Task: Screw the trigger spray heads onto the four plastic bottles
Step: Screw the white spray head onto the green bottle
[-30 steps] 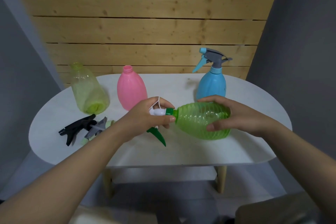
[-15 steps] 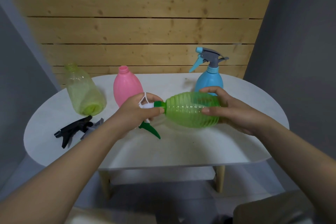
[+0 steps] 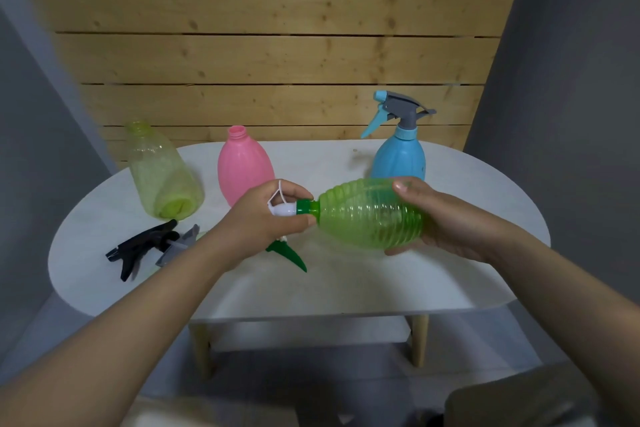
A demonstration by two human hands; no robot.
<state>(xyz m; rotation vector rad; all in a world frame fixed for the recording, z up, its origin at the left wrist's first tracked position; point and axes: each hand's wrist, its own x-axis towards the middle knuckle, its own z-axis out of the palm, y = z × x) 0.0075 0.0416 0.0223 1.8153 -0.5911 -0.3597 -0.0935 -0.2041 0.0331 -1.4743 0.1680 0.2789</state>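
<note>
My right hand (image 3: 446, 218) grips the base of a ribbed green bottle (image 3: 370, 213) held sideways above the table. My left hand (image 3: 263, 218) is closed around a white and green trigger spray head (image 3: 289, 208) at the bottle's neck; its green collar sits on the neck and its green trigger hangs down below my hand. A blue bottle (image 3: 400, 158) with a grey and blue spray head on it stands at the back right. A pink bottle (image 3: 242, 166) and a yellow-green bottle (image 3: 159, 170) stand open-necked at the back left.
A black spray head (image 3: 138, 248) and a grey spray head (image 3: 180, 246) lie loose on the white oval table (image 3: 346, 288) at the left, in front of the yellow-green bottle. A wooden plank wall rises behind the table. Grey floor lies below.
Both hands have carried the green bottle and its spray head slightly up and left. The spray head has stayed at the neck, with my left hand's fingers shifting around its collar.
</note>
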